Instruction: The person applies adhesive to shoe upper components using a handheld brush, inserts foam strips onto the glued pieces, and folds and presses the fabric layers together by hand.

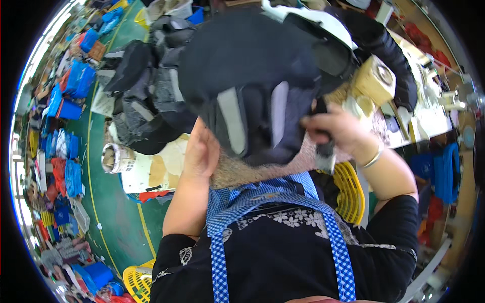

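Observation:
A large black cap (252, 55) with two light grey strips fills the middle, lifted over a fuzzy brown work surface (242, 174) and slightly blurred. My left hand (202, 151) grips its lower left edge, with the fingertips hidden behind the fabric. At the lower right edge, my right hand (336, 131) is closed around a dark strap-like piece (325, 154) with a pale grey end, which hangs down. Motion blur hides whether this piece is joined to the cap. A pile of similar black and grey caps (136, 103) lies to the left.
Behind on the right are a white-and-black cap (331, 38) and a yellowish block (375, 81). A wrapped round container (116, 158) sits at the table's left edge. Yellow baskets (350, 194) stand low beside me. Blue bins (78, 78) line the green floor (116, 202).

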{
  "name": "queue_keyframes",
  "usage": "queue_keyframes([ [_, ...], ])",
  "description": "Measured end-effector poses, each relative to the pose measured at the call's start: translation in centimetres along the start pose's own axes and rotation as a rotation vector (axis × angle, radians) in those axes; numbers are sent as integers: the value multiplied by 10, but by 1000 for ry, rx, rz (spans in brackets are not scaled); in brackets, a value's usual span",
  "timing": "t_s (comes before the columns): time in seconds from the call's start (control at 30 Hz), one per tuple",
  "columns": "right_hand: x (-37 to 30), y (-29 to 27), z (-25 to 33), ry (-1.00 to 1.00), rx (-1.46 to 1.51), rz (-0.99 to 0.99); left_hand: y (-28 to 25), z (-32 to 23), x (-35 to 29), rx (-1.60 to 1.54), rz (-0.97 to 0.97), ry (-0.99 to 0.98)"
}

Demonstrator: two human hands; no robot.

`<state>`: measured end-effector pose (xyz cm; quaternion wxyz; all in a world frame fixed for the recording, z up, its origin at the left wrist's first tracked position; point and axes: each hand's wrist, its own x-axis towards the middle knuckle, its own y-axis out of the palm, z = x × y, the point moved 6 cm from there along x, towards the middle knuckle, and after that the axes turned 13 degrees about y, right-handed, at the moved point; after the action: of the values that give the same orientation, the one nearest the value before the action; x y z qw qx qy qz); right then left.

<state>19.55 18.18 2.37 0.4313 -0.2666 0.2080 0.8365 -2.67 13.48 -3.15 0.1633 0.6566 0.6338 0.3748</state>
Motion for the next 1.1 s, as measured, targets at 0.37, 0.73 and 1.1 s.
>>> queue_keyframes([
  [0.37, -86, -147, -61, -915, 294, -1073, -18, 42, -52, 152, -327, -378],
  [0.73, -64, -251, -78, -211, -600, -1599, -21, 41, -64, 335, -384, -466],
  [1.1, 42, 26, 7, -514, -256, -248, -36, 24, -73, 1254, -86, -267],
])
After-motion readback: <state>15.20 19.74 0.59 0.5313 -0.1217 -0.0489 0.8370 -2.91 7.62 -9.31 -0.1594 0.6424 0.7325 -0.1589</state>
